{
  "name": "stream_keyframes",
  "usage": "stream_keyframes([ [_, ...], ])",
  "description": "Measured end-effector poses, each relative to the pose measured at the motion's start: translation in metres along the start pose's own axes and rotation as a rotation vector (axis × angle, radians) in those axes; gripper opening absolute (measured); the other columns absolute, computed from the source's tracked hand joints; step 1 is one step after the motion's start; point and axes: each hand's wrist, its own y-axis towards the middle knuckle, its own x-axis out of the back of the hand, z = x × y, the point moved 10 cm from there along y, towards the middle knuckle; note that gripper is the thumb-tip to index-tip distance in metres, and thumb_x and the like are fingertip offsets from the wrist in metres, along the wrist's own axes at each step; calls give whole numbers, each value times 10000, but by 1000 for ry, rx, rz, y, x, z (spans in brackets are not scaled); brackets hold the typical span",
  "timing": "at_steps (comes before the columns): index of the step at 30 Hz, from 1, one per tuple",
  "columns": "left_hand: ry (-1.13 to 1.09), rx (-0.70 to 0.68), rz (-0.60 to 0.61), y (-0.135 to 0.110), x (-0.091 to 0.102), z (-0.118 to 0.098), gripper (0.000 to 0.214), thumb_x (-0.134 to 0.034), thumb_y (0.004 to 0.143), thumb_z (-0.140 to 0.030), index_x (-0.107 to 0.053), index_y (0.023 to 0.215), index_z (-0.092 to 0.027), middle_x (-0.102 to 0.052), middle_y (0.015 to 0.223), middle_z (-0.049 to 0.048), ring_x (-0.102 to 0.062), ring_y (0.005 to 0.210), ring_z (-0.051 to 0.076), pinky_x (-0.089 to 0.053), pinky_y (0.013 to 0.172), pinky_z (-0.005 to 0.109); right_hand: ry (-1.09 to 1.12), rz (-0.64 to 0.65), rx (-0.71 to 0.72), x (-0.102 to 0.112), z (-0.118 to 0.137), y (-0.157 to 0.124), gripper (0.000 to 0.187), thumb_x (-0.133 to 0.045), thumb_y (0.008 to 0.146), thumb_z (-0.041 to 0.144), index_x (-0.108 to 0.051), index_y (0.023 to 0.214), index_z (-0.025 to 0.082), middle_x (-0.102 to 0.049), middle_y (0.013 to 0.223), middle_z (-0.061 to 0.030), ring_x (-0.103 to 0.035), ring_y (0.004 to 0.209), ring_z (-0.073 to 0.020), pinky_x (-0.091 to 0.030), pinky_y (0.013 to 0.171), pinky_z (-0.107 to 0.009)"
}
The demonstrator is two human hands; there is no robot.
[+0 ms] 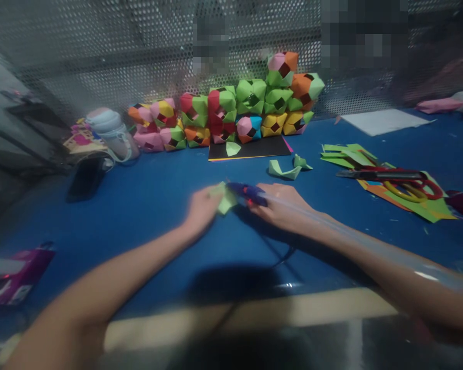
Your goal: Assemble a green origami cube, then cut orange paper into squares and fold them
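Observation:
Near the middle of the blue table, my left hand [201, 209] pinches a folded piece of light green paper [226, 199]. My right hand [280, 204] is wrapped round a dark blue glue gun [247, 192] with a small red light. Its nozzle points left and meets or nearly meets the green paper; blur hides whether they touch. A clear glue stick [293, 206] runs back from the gun along my right forearm. Just beyond my hands lie a curved light green paper strip [284, 170] and a smaller folded green piece [301, 162].
Stacked colourful folded-paper balls [221, 114] stand at the back by a perforated metal screen [158, 67]. Black paper [250, 148] lies before them. Scissors [405, 186] and a utility knife [386, 174] rest on paper strips at right. A phone [85, 179] and bottle [111, 134] are at left.

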Motion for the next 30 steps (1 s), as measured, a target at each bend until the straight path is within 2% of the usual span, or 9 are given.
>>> stream_keyframes([
  [3, -32, 17, -15, 0, 2, 3, 244, -636, 721, -238, -750, 910, -136, -725, 783, 46, -609, 650, 142, -458, 595, 248, 30, -32, -33, 9, -7, 0, 257, -503, 913, 370, -648, 978, 167, -710, 937, -112, -625, 758, -212, -351, 617, -287],
  [6, -75, 39, -8, 0, 1, 7, 244, -655, 718, -236, -742, 915, -121, -729, 836, 64, -630, 687, 145, -469, 618, 249, 73, -100, -67, 13, -21, 4, 283, -493, 922, 397, -649, 893, 163, -669, 779, -87, -578, 646, -196, -356, 586, -292],
  [11, -242, 144, 0, -3, -4, 15, 253, -704, 692, -215, -728, 918, -102, -730, 856, 89, -648, 689, 146, -489, 636, 258, 38, -167, -182, -2, -51, 13, 377, -477, 935, 458, -579, 698, 183, -583, 617, -68, -517, 533, -187, -324, 512, -297],
  [17, -387, 254, 18, -13, -15, 16, 236, -724, 665, -152, -710, 896, -103, -733, 864, 86, -660, 694, 149, -517, 659, 268, -26, -77, -242, -9, -66, 17, 473, -417, 949, 545, -626, 735, 179, -619, 651, -87, -534, 529, -173, -311, 493, -284],
  [21, -422, 292, 40, -21, -23, 13, 190, -706, 671, -128, -675, 858, -111, -719, 810, 71, -651, 662, 152, -517, 621, 272, -96, 70, -192, -4, -69, 8, 545, -472, 914, 606, -581, 561, 204, -479, 458, -55, -478, 466, -177, -298, 525, -317],
  [23, -434, 304, 41, -25, -25, 11, 185, -704, 675, -129, -646, 851, -124, -708, 800, 61, -653, 663, 159, -524, 619, 286, -105, 129, -180, 3, -63, -1, 536, -528, 887, 580, -524, 494, 215, -415, 405, -31, -429, 425, -163, -276, 515, -315],
  [25, -427, 308, 38, -29, -26, 10, 187, -708, 676, -138, -617, 840, -135, -696, 790, 48, -652, 663, 158, -526, 626, 290, -41, 174, -119, 6, -43, -9, 477, -524, 898, 495, -507, 515, 211, -458, 441, -24, -410, 419, -142, -254, 496, -301],
  [28, -390, 278, 58, -35, -29, 6, 212, -734, 667, -177, -600, 828, -142, -666, 761, 23, -626, 651, 132, -501, 617, 254, 248, 59, -32, 17, -6, -12, 273, -512, 898, 364, -577, 691, 198, -620, 649, -27, -518, 558, -142, -328, 538, -271],
  [30, -358, 252, 81, -39, -30, 4, 242, -760, 659, -222, -603, 827, -146, -652, 759, 13, -610, 661, 119, -483, 619, 233, 433, -52, -46, 18, 2, -10, 161, -552, 853, 330, -594, 798, 185, -656, 759, -32, -556, 647, -144, -385, 593, -259],
])
